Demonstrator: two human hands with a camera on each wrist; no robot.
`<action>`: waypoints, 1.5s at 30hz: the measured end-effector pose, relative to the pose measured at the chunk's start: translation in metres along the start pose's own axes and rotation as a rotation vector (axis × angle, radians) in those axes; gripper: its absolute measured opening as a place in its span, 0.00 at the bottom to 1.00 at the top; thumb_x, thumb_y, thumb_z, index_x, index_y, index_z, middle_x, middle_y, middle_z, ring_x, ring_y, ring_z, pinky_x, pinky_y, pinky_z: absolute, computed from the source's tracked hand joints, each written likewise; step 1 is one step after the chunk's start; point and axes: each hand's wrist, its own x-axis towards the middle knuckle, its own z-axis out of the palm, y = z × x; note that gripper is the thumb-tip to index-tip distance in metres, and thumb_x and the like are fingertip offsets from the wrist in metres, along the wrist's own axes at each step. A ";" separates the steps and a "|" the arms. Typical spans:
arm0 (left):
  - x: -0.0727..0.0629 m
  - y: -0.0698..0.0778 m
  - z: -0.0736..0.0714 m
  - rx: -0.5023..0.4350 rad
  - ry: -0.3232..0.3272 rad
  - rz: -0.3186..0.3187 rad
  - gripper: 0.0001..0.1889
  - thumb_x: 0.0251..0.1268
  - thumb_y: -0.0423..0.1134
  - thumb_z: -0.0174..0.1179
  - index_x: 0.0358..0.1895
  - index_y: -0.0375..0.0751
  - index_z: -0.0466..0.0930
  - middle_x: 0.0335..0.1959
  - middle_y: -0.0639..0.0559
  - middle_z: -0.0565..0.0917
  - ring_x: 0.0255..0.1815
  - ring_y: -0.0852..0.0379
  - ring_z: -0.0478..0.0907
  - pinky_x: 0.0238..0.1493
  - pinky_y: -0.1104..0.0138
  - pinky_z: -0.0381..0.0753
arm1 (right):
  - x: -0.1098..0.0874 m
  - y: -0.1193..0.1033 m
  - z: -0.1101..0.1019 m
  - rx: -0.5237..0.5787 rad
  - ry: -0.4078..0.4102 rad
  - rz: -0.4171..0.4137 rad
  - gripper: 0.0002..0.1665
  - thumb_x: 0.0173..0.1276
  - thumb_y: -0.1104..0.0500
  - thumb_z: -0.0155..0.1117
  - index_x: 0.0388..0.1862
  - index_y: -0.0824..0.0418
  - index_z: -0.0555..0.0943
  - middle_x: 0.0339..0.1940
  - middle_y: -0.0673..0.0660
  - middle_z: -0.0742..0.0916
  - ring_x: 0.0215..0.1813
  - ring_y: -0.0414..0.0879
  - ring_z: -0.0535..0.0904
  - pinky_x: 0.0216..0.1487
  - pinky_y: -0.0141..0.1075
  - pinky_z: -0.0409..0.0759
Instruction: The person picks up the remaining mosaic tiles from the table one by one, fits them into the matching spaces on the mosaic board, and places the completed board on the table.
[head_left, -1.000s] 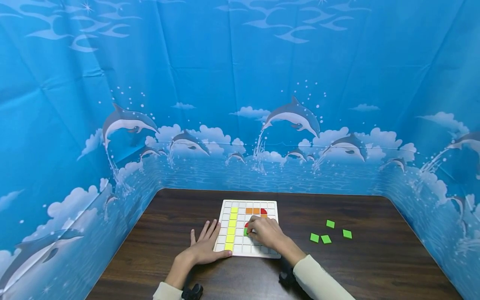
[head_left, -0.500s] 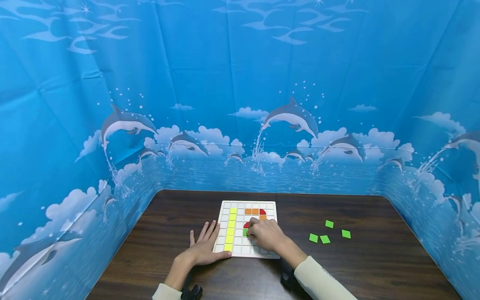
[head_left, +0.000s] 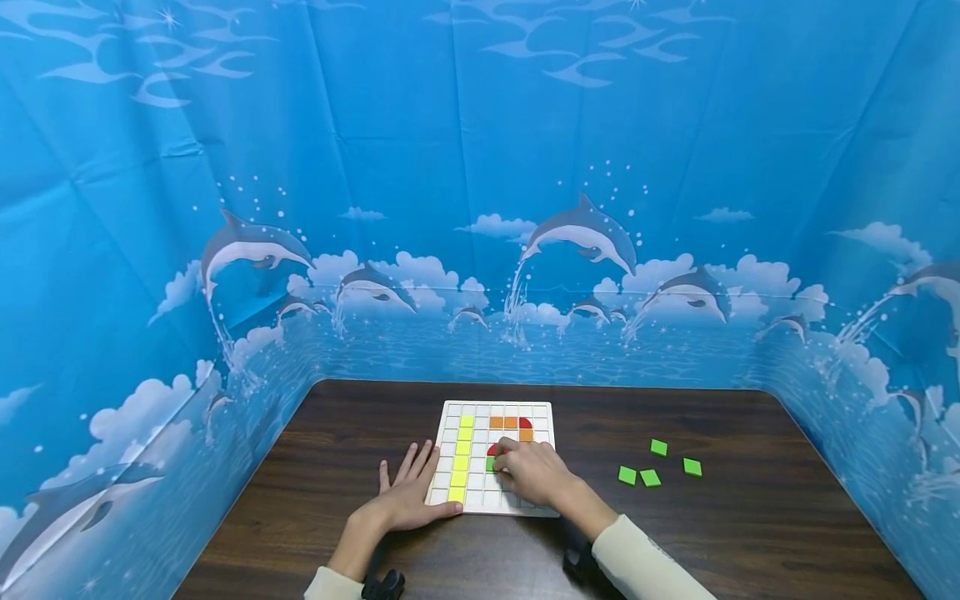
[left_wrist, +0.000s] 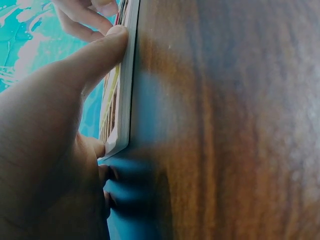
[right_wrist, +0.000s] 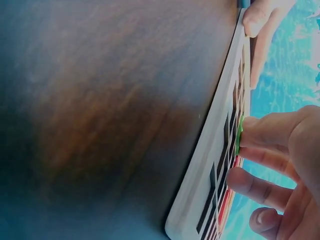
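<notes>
A white grid board (head_left: 472, 408) lies on the table. My left hand (head_left: 405, 498) is spread at its left side, thumb (left_wrist: 117, 37) resting on the near edge and the other fingers reaching along the left side. Over the middle of the board is my right hand (head_left: 534, 471), its fingers bent. In the right wrist view its thumb and a finger pinch a green square tile (right_wrist: 239, 136) low at the board's surface. A red quarter-round tile (head_left: 492, 450) sits just beyond the green one. The fingers partly hide both tiles in the head view.
A column of yellow tiles (head_left: 461, 463) fills the board's left part. Orange tiles (head_left: 503, 422) and a red quarter-round tile (head_left: 525, 422) sit in its far part. Several loose green tiles (head_left: 650, 478) lie on the dark wooden table (head_left: 750, 525) to the right. A blue dolphin-print curtain (head_left: 480, 208) surrounds the table.
Both hands stay at nearly the same places on the board. The whole head view has shifted slightly; the loose green tiles have not moved on the table.
</notes>
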 end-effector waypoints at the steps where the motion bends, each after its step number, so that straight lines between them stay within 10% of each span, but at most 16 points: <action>1: 0.001 -0.001 0.001 -0.009 0.006 0.008 0.64 0.60 0.81 0.59 0.88 0.42 0.47 0.90 0.41 0.46 0.91 0.36 0.36 0.76 0.22 0.24 | 0.000 0.000 0.000 0.006 -0.002 0.000 0.06 0.73 0.54 0.73 0.44 0.48 0.94 0.48 0.46 0.88 0.28 0.36 0.75 0.24 0.30 0.67; 21: 0.003 -0.003 0.002 -0.025 0.019 0.020 0.65 0.58 0.83 0.59 0.89 0.44 0.48 0.91 0.42 0.45 0.91 0.36 0.36 0.76 0.22 0.23 | -0.001 0.012 -0.005 0.048 -0.028 0.042 0.15 0.75 0.53 0.72 0.56 0.53 0.91 0.58 0.50 0.90 0.33 0.38 0.81 0.25 0.28 0.69; 45: 0.002 0.001 0.001 0.052 0.000 -0.046 0.63 0.60 0.79 0.62 0.89 0.46 0.47 0.91 0.45 0.46 0.91 0.39 0.38 0.79 0.24 0.31 | -0.041 0.042 -0.025 0.022 0.113 0.175 0.05 0.68 0.57 0.78 0.41 0.47 0.92 0.41 0.44 0.91 0.30 0.34 0.76 0.23 0.28 0.65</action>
